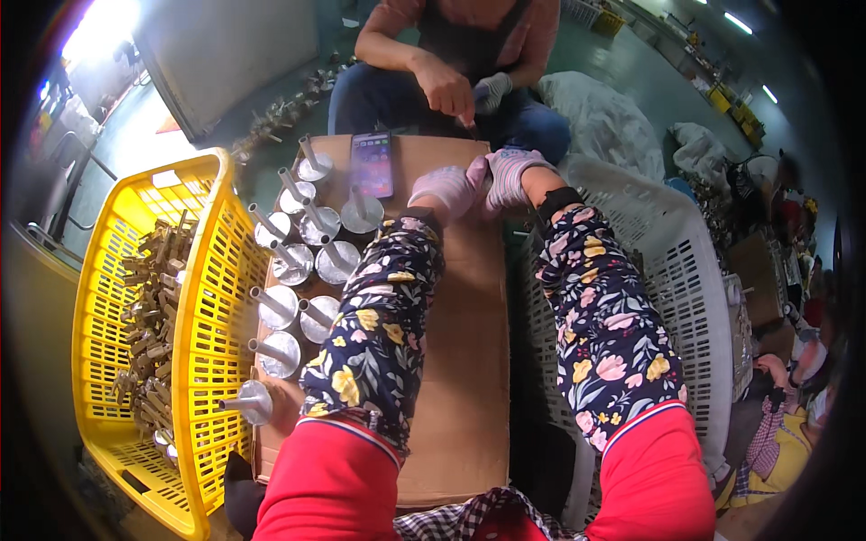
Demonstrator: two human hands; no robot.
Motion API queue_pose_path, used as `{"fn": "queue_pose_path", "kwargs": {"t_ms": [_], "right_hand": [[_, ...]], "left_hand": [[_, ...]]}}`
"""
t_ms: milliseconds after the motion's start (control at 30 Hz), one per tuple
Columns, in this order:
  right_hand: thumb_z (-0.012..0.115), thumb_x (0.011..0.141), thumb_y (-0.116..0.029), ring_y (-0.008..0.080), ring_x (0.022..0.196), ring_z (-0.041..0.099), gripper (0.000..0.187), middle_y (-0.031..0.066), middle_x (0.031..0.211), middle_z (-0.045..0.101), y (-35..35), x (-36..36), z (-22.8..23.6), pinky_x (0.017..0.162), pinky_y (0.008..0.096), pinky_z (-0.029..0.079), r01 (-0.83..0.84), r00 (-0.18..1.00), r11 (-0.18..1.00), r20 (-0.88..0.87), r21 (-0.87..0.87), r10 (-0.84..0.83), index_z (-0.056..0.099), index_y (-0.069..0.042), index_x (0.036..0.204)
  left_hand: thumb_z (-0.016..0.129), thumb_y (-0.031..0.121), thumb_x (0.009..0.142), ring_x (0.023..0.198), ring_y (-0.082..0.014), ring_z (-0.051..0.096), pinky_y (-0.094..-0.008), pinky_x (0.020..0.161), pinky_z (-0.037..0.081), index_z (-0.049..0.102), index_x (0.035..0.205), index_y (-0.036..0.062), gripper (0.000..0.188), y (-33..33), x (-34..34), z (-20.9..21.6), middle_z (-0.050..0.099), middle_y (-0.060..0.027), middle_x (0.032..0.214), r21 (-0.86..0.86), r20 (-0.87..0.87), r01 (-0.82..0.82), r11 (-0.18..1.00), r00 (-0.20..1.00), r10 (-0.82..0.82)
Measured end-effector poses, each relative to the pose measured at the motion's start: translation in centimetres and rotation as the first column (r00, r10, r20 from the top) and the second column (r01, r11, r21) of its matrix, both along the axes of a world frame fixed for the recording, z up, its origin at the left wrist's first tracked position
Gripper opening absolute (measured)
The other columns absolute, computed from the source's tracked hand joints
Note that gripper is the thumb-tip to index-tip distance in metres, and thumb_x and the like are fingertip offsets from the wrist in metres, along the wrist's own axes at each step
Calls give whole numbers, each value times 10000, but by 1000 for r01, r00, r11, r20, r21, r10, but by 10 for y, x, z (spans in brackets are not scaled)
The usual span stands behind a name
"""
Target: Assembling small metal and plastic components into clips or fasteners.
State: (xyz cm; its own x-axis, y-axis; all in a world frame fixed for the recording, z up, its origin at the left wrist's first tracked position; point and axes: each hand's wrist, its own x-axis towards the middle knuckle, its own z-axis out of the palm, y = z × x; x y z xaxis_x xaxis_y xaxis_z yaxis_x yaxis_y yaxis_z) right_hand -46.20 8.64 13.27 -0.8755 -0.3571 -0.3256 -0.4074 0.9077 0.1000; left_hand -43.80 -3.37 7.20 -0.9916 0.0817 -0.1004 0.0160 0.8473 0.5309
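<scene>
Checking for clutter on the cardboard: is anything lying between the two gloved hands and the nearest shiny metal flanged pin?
Nothing visible. The gloved left hand and right hand meet over the brown cardboard sheet. The nearest shiny metal flanged pin stands just left of the left hand, with bare cardboard between. The smartphone lies farther back.

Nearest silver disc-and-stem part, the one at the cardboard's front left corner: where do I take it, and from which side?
Grip the silver part by its thin stem, which points left toward the yellow basket. Come from above with the left hand, pinching across the stem close to the disc. The stem probably gives the fingers a narrower hold than the wide disc, and the neighbouring part crowds it on the far side.
</scene>
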Motion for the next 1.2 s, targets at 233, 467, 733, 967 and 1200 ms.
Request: {"fn": "queue_pose_path", "kwargs": {"t_ms": [233, 467, 733, 967, 1200], "right_hand": [[791, 525, -353, 255, 888, 625, 591, 120, 963, 652, 1, 60, 9, 764, 357, 498, 48, 957, 990, 277, 131, -83, 632, -62, 1014], [745, 633, -335, 171, 863, 607, 508, 55, 908, 653, 35, 160, 12, 750, 291, 468, -19, 626, 968, 752, -249, 206, 619, -49, 1034], [475, 765, -668, 182, 1033, 516, 886, 132, 1192, 491, 104, 293, -54, 927, 321, 411, 873, 460, -200, 617, -444, 638, 336, 11, 1317], [601, 779, -506, 60, 825, 500, 737, 82, 1140, 499, 72, 417, -75, 651, 164, 431, 876, 363, -183, 361, -447, 859, 383, -38, 1305], [608, 841, -167, 103, 797, 588, 271, 62, 855, 647, 48, 462, -38, 710, 244, 465, 682, 619, 40, 606, -730, 500, 602, 22, 1035]], "left_hand": [[278, 451, 905, 1011, -363, 544, -410, 914, 378, 608, 990, -32, 591, -5, 69, -2, 600, -219, 1023, 207, 129, 21, 978, 990, -49], [592, 196, 762, 892, -302, 568, -377, 730, 463, 560, 984, 38, 274, -14, 233, 37, 572, -175, 816, -285, -99, 431, 856, 875, -473], [529, 165, 841, 844, -343, 596, -376, 716, 464, 530, 1065, 29, 263, -52, 377, 75, 612, -190, 881, 271, 108, 294, 916, 937, -333], [493, 139, 881, 807, -165, 571, -301, 746, 449, 528, 1092, -2, 256, -51, 437, 77, 613, -171, 884, 404, 174, 156, 901, 954, -243], [509, 136, 855, 692, -239, 562, -342, 620, 450, 541, 1038, 41, 209, -56, 444, 52, 588, -139, 790, 179, -109, 114, 977, 989, -96]]}}
